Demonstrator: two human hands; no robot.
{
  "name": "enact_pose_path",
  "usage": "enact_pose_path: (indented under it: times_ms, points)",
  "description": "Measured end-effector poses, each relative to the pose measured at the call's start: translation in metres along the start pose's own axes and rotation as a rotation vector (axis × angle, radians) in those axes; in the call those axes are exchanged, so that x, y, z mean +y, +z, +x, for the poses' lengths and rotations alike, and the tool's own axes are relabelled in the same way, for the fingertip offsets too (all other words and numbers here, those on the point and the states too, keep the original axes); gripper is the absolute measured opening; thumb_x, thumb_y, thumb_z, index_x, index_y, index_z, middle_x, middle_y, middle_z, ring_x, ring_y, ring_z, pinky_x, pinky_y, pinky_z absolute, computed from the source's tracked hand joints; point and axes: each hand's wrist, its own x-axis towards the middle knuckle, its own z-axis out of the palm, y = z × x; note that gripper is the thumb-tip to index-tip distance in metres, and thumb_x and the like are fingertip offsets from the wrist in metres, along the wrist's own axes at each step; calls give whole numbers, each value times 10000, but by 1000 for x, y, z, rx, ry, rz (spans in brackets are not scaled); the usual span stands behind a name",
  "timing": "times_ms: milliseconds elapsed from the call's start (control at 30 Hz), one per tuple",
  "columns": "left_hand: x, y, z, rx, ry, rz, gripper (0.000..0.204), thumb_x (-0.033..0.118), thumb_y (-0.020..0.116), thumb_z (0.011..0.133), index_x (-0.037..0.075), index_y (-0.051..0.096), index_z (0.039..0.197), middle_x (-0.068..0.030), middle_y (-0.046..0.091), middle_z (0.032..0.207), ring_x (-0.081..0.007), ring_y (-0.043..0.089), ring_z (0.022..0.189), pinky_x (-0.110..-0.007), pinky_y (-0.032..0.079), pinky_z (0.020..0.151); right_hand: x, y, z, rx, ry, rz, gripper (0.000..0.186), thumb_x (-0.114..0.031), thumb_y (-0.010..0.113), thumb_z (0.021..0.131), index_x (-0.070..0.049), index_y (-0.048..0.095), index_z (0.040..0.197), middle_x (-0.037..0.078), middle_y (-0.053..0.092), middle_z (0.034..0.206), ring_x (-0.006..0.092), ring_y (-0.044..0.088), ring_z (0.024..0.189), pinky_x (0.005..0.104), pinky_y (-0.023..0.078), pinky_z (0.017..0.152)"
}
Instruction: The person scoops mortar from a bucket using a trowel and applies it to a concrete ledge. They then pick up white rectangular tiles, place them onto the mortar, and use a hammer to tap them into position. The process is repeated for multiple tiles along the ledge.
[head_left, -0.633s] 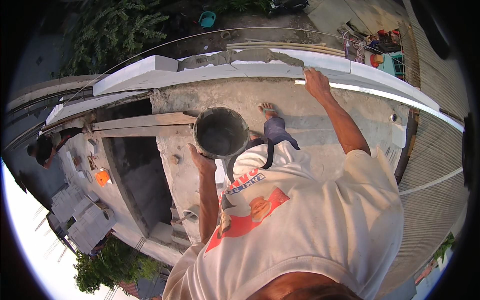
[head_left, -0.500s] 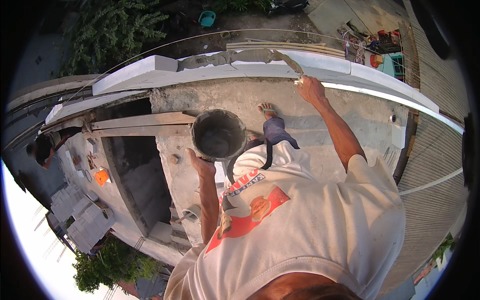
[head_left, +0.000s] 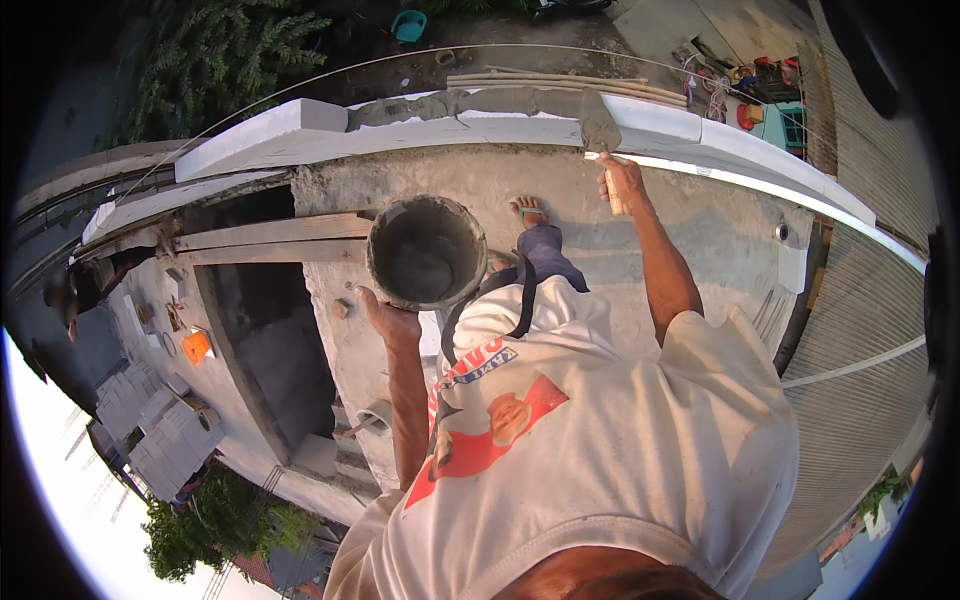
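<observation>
A round, mortar-crusted bucket (head_left: 376, 258) rests against my left hand (head_left: 390, 322), whose fingers are partly hidden beneath it. Grey wet mortar (head_left: 428, 272) lies in its bottom. My right hand (head_left: 626, 182) grips a trowel (head_left: 600, 126) by its wooden handle. The blade points away from me and touches the low wall of white blocks (head_left: 400, 134). Along the top of that wall runs a strip of grey mortar (head_left: 520, 100), ending near the blade. Bare block top shows to the right of it.
Left of me, wooden planks (head_left: 270, 240) cross a dark opening (head_left: 275, 350) in the concrete floor. A string (head_left: 560, 51) stretches beyond the wall. Stacked white blocks (head_left: 160, 430) and another person (head_left: 85, 290) are at far left. Corrugated roofing (head_left: 860, 400) lies on the right.
The trowel has turned from lying along the wall, edge toward me, to showing its flat blade. My right hand has drawn slightly nearer and rotated. The bucket shifted a little left in view.
</observation>
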Motion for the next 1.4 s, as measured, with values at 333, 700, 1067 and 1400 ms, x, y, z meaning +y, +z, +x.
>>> enact_pose_path:
  times_ms: [333,700,1067,1400]
  points:
    - [26,16,24,19,116,16,720,683,482,1050,17,643,1270,-115,730,1206,-222,715,1068,-375,587,939,23,13,-105,-16,-415,-741,351,-341,701,984,-18,719,1119,151,664,768,283,711,742,444,583,715]
    - [80,50,17,43,276,193,696,672,528,1042,3,683,1158,-68,719,1030,-147,677,889,-316,581,834,-49,246,-190,-298,-1190,-1471,176,-119,651,935,8,717,1037,196,710,1030,355,758,949,476,623,801]
    - [103,23,9,-174,254,23,800,721,495,1022,-40,649,1217,-110,748,1049,-176,737,886,-328,641,800,-46,270,-206,-855,-1013,-1570,203,-143,715,831,39,751,915,227,720,778,330,765,785,444,607,722]
    - [77,-17,31,46,207,-145,809,785,391,1020,71,765,958,-48,763,866,-151,685,766,-333,564,745,-42,268,-199,-961,-269,-1025,344,-330,772,931,-9,677,851,30,558,591,125,542,479,321,435,439]
